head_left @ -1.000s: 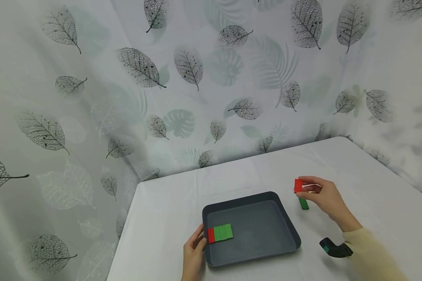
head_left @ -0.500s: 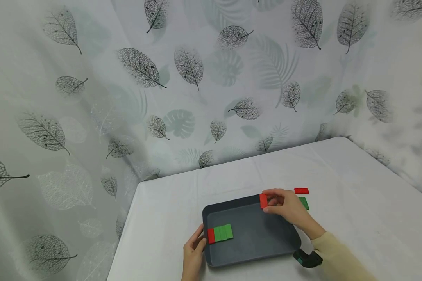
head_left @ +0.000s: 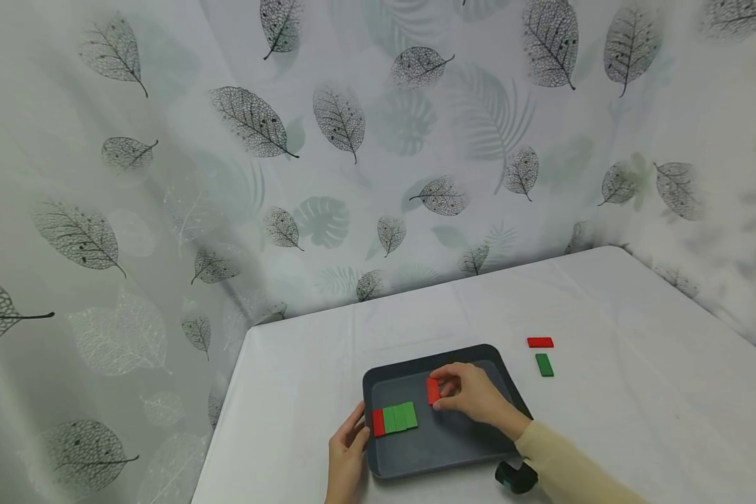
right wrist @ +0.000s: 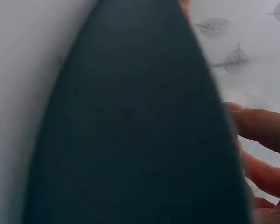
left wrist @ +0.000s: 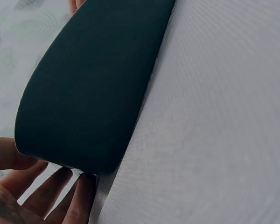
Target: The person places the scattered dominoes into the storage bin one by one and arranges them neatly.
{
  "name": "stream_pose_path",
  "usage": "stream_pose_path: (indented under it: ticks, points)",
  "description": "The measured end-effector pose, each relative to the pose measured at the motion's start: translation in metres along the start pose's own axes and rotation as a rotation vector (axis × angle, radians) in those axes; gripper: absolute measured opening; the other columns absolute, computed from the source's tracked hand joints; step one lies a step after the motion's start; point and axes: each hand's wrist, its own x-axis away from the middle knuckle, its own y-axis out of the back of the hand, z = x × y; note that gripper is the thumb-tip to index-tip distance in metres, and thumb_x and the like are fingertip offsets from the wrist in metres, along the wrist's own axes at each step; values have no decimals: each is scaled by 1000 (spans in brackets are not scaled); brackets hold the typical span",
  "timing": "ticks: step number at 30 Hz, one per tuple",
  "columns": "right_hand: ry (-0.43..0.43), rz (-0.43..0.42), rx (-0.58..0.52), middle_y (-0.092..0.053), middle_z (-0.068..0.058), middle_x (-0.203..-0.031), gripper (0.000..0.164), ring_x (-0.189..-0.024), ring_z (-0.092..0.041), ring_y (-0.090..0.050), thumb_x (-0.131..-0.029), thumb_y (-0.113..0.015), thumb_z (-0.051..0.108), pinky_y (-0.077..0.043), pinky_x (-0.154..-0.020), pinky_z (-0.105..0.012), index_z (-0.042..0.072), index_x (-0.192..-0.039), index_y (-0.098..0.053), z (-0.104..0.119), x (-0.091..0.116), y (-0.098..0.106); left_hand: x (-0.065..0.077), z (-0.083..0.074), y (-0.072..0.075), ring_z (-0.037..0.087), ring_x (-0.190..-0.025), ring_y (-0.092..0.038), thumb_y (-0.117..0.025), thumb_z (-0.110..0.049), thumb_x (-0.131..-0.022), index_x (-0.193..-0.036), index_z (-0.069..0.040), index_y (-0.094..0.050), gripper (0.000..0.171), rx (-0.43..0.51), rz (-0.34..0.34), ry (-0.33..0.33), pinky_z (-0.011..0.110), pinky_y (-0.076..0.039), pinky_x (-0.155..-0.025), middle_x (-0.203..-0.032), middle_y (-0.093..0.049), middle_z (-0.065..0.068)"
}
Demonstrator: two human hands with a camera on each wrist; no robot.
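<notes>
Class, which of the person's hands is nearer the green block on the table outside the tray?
Right. The right hand, pinching a red block over the tray, is left of the green block; the left hand is farther away, at the tray's left edge.

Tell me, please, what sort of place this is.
Probably a staged tabletop workspace: leaf-print sheets hang behind and beside a white table, which bears a dark tray and small red and green tiles.

i can make out no readable text, brand, number or sign on the thin flat red rectangular piece (head_left: 432,393) i pinch, the shallow dark grey round-cornered tray (head_left: 441,448), the small black device (head_left: 516,479) or the white cloth printed with grey leaves (head_left: 378,161).
</notes>
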Motion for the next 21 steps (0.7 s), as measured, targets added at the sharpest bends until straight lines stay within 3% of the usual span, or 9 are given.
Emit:
stream_pose_path:
  ticks: [10, 21]
  points:
    - [53, 56, 85, -59, -3, -84, 44, -67, -3, -56, -68, -87, 9, -50, -62, -19, -2, -107, -68, -8, -4, -27, -2, 2, 1, 39, -132, -48, -49, 0, -95, -144, -1, -45, 49, -4, 2, 6, 44, -51, -101, -150, -43, 21]
    - [56, 86, 128, -59, -4, -87, 42, -67, -2, -55, -66, -87, 4, -50, -61, -18, -5, -103, -70, -10, -7, -34, 2, -2, -1, 38, -131, -50, -49, -1, -95, -143, -2, -47, 49, -1, -6, 3, 43, -52, -100, -148, -46, 20]
